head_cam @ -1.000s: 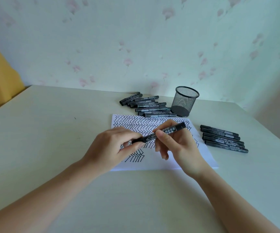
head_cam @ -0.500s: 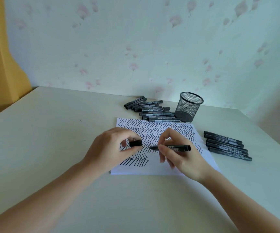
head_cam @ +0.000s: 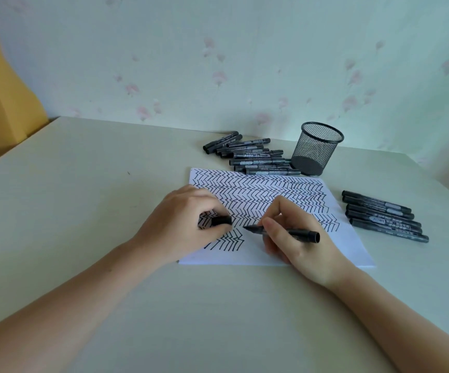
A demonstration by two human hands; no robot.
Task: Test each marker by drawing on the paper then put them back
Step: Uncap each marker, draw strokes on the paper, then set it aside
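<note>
A white sheet of paper (head_cam: 350, 246) lies on the table, mostly covered with rows of black zigzag lines. My right hand (head_cam: 296, 238) holds an uncapped black marker (head_cam: 301, 234) in a writing grip, its tip pointing left just above the paper beside the lowest zigzag row. My left hand (head_cam: 180, 227) rests on the paper's left side and pinches the marker's black cap (head_cam: 221, 220). A pile of several black markers (head_cam: 255, 157) lies beyond the paper. Another row of several markers (head_cam: 385, 216) lies to the right of it.
A black mesh pen cup (head_cam: 316, 149) stands upright behind the paper, next to the far pile. The cream table (head_cam: 83, 200) meets a flowered wall at the back. A yellow curtain (head_cam: 0, 84) hangs at the left.
The cap has come off the marker: my left hand drew it away to the left, and my right hand turned the marker and lowered its tip towards the paper.
</note>
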